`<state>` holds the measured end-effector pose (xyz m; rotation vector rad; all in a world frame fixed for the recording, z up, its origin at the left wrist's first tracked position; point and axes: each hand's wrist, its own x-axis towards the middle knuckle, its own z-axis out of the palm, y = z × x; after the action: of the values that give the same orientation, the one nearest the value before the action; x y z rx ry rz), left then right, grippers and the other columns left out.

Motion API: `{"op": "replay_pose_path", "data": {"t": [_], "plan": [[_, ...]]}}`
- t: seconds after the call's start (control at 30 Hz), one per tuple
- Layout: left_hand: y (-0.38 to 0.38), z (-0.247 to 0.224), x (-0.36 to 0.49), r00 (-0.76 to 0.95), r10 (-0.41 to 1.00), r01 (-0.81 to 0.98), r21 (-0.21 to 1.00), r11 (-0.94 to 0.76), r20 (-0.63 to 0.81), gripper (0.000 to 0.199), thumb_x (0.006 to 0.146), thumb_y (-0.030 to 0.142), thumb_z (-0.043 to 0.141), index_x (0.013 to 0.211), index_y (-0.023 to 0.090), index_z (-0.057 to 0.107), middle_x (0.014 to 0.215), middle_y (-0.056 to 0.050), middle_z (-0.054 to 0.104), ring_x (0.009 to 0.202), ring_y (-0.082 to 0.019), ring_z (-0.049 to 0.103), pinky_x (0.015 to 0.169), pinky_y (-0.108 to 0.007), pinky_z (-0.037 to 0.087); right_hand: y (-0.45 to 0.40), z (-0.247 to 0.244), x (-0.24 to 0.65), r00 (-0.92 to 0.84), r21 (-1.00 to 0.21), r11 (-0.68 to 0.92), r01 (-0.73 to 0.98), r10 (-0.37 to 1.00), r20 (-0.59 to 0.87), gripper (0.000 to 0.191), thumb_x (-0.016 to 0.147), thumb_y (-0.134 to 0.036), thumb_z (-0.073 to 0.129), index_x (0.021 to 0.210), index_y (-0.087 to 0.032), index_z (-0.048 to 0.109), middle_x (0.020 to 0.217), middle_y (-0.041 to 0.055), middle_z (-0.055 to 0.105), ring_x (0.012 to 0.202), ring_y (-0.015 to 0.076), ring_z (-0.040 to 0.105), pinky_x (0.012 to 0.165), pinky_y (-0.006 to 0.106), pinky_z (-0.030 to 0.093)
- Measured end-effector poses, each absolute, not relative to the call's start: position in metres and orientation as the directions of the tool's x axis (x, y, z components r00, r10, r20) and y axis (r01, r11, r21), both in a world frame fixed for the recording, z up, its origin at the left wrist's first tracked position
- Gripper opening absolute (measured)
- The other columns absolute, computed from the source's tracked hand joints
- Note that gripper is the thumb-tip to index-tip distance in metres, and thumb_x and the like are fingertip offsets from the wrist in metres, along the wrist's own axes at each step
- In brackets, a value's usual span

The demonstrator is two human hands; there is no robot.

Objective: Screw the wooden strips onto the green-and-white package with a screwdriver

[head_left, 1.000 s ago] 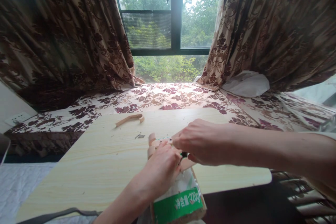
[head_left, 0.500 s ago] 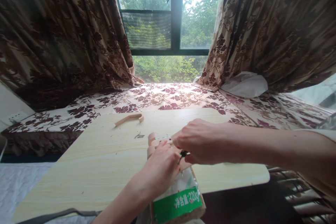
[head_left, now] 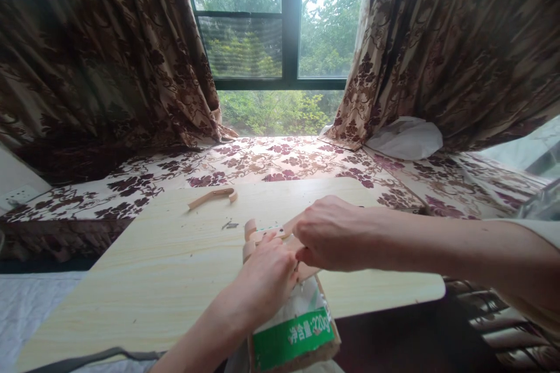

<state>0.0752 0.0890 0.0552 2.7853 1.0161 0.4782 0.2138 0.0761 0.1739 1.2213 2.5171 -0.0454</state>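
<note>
My left hand [head_left: 273, 265] presses down on a tan leather-like strap [head_left: 265, 235] with small dark holes. Its far end curls up beside another tan strip [head_left: 248, 252]. The straps rest on a board wrapped in white and green packaging [head_left: 293, 338] at the table's near edge. Close against the left fingertips, my right hand [head_left: 328, 233] is closed in a fist at the strap's right part. What sits inside that fist is hidden.
A bent tan strap [head_left: 213, 197] and several small dark bits [head_left: 230, 225] lie on the pale wooden table [head_left: 175, 280]. A dark cord [head_left: 114, 353] runs along its near left edge. Behind are a floral-covered ledge [head_left: 280, 157], a white plastic bag [head_left: 406, 139] and curtains.
My right hand has turned and shifted slightly, and the dark thing that showed beneath its fingers is now hidden. My left hand stays on the strap. The whole view has shifted slightly.
</note>
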Motion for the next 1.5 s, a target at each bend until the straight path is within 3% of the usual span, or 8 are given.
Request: {"op": "replay_pose_path", "data": {"t": [0.1, 0.27, 0.57, 0.7, 0.87, 1.1, 1.37, 1.5], "plan": [[0.089, 0.054, 0.075, 0.717, 0.652, 0.612, 0.224, -0.758, 0.247, 0.020, 0.083, 0.022, 0.050, 0.066, 0.021, 0.062, 0.075, -0.002, 0.066, 0.082, -0.019, 0.058, 0.097, -0.040, 0.032, 0.075, 0.183, 0.215, -0.648, 0.091, 0.708, 0.700, 0.683, -0.338, 0.015, 0.076, -0.016, 0.058, 0.088, -0.013, 0.067, 0.081, 0.0080, 0.069, 0.067, 0.0160, 0.059, 0.048, 0.026, 0.026], [0.090, 0.054, 0.075, 0.716, 0.650, 0.607, 0.232, -0.760, 0.255, 0.019, 0.086, 0.024, 0.046, 0.084, 0.025, 0.066, 0.096, -0.002, 0.068, 0.096, -0.021, 0.057, 0.100, -0.043, 0.029, 0.076, 0.181, 0.215, -0.734, 0.057, 0.778, 0.626, 0.612, -0.296, 0.013, 0.079, -0.010, 0.053, 0.081, -0.011, 0.066, 0.076, 0.0086, 0.067, 0.061, 0.0130, 0.054, 0.048, 0.027, 0.025], [0.089, 0.056, 0.076, 0.703, 0.661, 0.617, 0.239, -0.750, 0.262, 0.017, 0.084, 0.024, 0.051, 0.075, 0.022, 0.065, 0.088, -0.004, 0.067, 0.090, -0.021, 0.057, 0.096, -0.040, 0.033, 0.082, 0.171, 0.224, -0.606, -0.017, 0.625, 0.780, 0.748, -0.270, 0.021, 0.074, -0.025, 0.052, 0.082, -0.015, 0.068, 0.066, 0.0072, 0.065, 0.054, 0.0148, 0.051, 0.046, 0.025, 0.028], [0.089, 0.055, 0.077, 0.692, 0.674, 0.634, 0.228, -0.739, 0.257, 0.020, 0.084, 0.026, 0.052, 0.069, 0.021, 0.064, 0.075, -0.003, 0.066, 0.081, -0.020, 0.057, 0.094, -0.041, 0.034, 0.081, 0.180, 0.221, -0.670, 0.039, 0.703, 0.710, 0.691, -0.271, 0.025, 0.073, -0.018, 0.057, 0.096, -0.015, 0.067, 0.079, 0.0082, 0.069, 0.065, 0.0168, 0.057, 0.051, 0.027, 0.029], [0.089, 0.053, 0.076, 0.708, 0.663, 0.625, 0.222, -0.748, 0.243, 0.022, 0.084, 0.020, 0.049, 0.066, 0.021, 0.063, 0.073, -0.002, 0.065, 0.078, -0.018, 0.057, 0.097, -0.040, 0.032, 0.082, 0.179, 0.221, -0.734, 0.037, 0.773, 0.633, 0.615, -0.289, 0.017, 0.077, -0.009, 0.053, 0.086, -0.013, 0.066, 0.082, 0.0083, 0.069, 0.069, 0.0153, 0.057, 0.053, 0.026, 0.029], [0.091, 0.054, 0.074, 0.738, 0.636, 0.602, 0.207, -0.771, 0.226, 0.011, 0.077, 0.016, 0.054, 0.070, 0.021, 0.061, 0.082, -0.001, 0.064, 0.088, -0.020, 0.055, 0.099, -0.043, 0.030, 0.083, 0.166, 0.231, -0.558, -0.014, 0.570, 0.821, 0.799, -0.225, 0.021, 0.077, -0.030, 0.053, 0.080, -0.016, 0.068, 0.065, 0.0065, 0.066, 0.057, 0.0163, 0.055, 0.047, 0.026, 0.028], [0.088, 0.055, 0.075, 0.712, 0.660, 0.633, 0.187, -0.751, 0.240, 0.024, 0.083, 0.019, 0.047, 0.062, 0.021, 0.059, 0.069, -0.001, 0.061, 0.084, -0.019, 0.056, 0.099, -0.041, 0.031, 0.081, 0.178, 0.223, -0.744, 0.026, 0.785, 0.619, 0.597, -0.299, 0.019, 0.076, -0.007, 0.053, 0.088, -0.014, 0.066, 0.081, 0.0075, 0.068, 0.070, 0.0148, 0.058, 0.055, 0.026, 0.030], [0.087, 0.059, 0.076, 0.715, 0.662, 0.634, 0.191, -0.749, 0.226, 0.018, 0.079, 0.016, 0.049, 0.065, 0.021, 0.060, 0.075, -0.002, 0.063, 0.083, -0.019, 0.056, 0.098, -0.042, 0.032, 0.084, 0.172, 0.226, -0.701, -0.035, 0.720, 0.693, 0.663, -0.263, 0.015, 0.079, -0.017, 0.053, 0.085, -0.015, 0.067, 0.074, 0.0055, 0.067, 0.064, 0.0146, 0.056, 0.053, 0.025, 0.030]]}}
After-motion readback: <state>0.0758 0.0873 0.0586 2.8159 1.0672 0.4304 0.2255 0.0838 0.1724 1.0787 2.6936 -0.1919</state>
